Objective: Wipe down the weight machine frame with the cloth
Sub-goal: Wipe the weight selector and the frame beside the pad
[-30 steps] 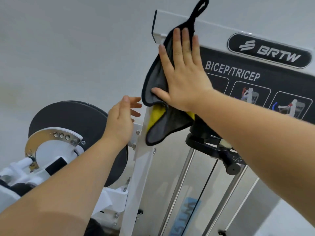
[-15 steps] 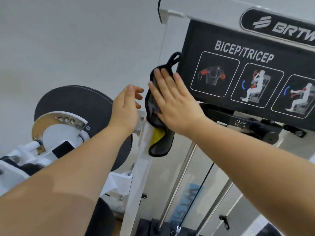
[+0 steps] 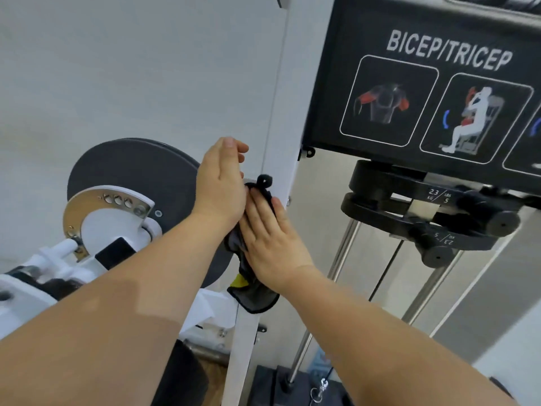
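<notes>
The weight machine's white upright frame post (image 3: 281,118) runs from the top centre down to the bottom of the view. A dark grey cloth (image 3: 254,294) with a yellow patch and a black hanging loop lies against the post at mid height. My right hand (image 3: 270,241) presses flat on the cloth with straight fingers, pinning it to the post. Just left of the post, my left hand (image 3: 221,183) hovers with fingers relaxed and slightly bent, holding nothing, its heel next to the cloth's loop.
A black BICEP/TRICEP instruction panel (image 3: 424,83) fills the upper right. Below it sit black add-on weights (image 3: 424,218) on chrome guide rods (image 3: 330,288). A dark round cam disc (image 3: 128,168) with a white bracket is at the left. A pale wall lies behind.
My right hand has slid the cloth down the post from the top corner to mid height. My left hand stayed beside the post. The view has moved closer and lower.
</notes>
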